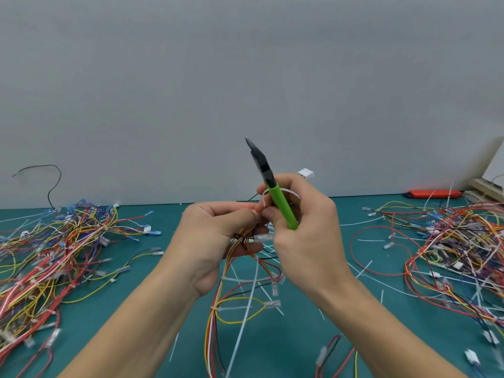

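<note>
Grip, right: right hand (305, 222) is curling round the green handle of the cutters (270, 184), with thumb and forefinger also pinching the white cable tie (286, 190) at centre frame.
Grip, left: left hand (215, 236) is closing on the wire bundle (210, 331) just left of the right hand, and the fingertips of both are meeting.
Place: the wire bundle is being held above the table (286, 350) at centre frame, its tail trailing toward lower centre.
Handling (judged): the wire bundle is looking light, limp and springy, and its clear terminals are looking snag-prone. Best hold is likely close beside the tie point, so the strands are staying gathered. The cable tie is looking thin, slick and semi-stiff.
Axis: the wire bundle is running roughly top to bottom in the frame, from the left fist to the lower edge.
Cutters: the long axis is tilting up and left, with the black tip pointing to upper centre and the jaws appearing together.
Surroundings: the left pile (54, 255) and right pile (458, 246) of harnesses are flanking the work.
</note>
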### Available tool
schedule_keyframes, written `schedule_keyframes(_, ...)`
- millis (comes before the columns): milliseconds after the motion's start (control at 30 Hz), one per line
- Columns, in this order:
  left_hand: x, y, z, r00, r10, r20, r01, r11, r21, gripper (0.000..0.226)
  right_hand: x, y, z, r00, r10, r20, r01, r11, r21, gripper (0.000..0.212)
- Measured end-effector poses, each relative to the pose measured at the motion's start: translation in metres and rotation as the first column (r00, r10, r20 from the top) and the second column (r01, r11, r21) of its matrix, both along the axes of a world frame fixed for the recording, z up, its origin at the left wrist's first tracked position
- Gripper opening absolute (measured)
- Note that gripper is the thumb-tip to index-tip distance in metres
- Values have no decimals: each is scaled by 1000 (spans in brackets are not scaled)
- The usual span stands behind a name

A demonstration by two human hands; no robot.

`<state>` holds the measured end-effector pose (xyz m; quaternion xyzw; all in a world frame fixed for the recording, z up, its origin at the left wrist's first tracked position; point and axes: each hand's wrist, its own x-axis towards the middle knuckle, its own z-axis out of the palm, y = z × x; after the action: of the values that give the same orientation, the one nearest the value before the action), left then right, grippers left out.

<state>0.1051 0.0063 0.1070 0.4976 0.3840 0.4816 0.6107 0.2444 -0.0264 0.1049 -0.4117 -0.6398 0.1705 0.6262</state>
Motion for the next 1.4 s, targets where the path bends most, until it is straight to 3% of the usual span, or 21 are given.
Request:
schedule_keyframes(233, -2, 0, 3, 999, -36, 41, 38, 997, -67, 12, 2, 2, 2, 993, 80, -88, -81, 997, -7, 40)
schedule_keyframes(300, -10, 5, 7, 992, -125, 18, 126, 988, -84, 10, 5, 5, 6, 979, 131, -153, -135, 991, -16, 35)
schedule_keyframes(433, -31, 14, 11, 905, -417, -83, 401, 902, -163, 28, 15, 9, 15, 948, 247, -202, -264, 963, -58, 34)
schedule_keyframes(533, -33, 16, 7, 851, -525, 7, 514, 831, -212, 30, 19, 9, 16, 937, 286, -198, -306, 949, -78, 35)
schedule_keyframes(633, -29, 18, 3, 850, -493, 187, 527, 807, -267, 26, 20, 9, 16, 942, 284, -179, -305, 947, -104, 37)
schedule_keyframes(800, -22, 21, -4, 866, -405, 294, 486, 822, -299, 30, 22, 12, 14, 940, 209, -270, -255, 955, -149, 33)
schedule_keyframes(967, -23, 22, -2, 928, -276, 249, 335, 911, -240, 27, 35, 12, 24, 839, 124, -529, -287, 928, -238, 23)
schedule_keyframes(1033, -25, 24, 0, 967, -187, 175, 212, 968, -138, 31, 45, 8, 30, 909, 21, -416, -153, 946, -286, 26)
schedule_keyframes(1133, -28, 25, 3, 987, -57, 153, 58, 998, -4, 23, 52, -4, 37, 988, -140, -60, 126, 973, -194, 25)
schedule_keyframes(1233, -29, 23, 6, 990, 64, 128, -76, 993, 87, 9, 45, -19, 40, 1000, -1, -13, -1, 980, -200, 36)
schedule_keyframes(1400, -28, 19, 10, 984, 140, 110, -159, 968, 196, 7, 17, -25, 27, 976, 218, 7, -189, 863, -469, 34)
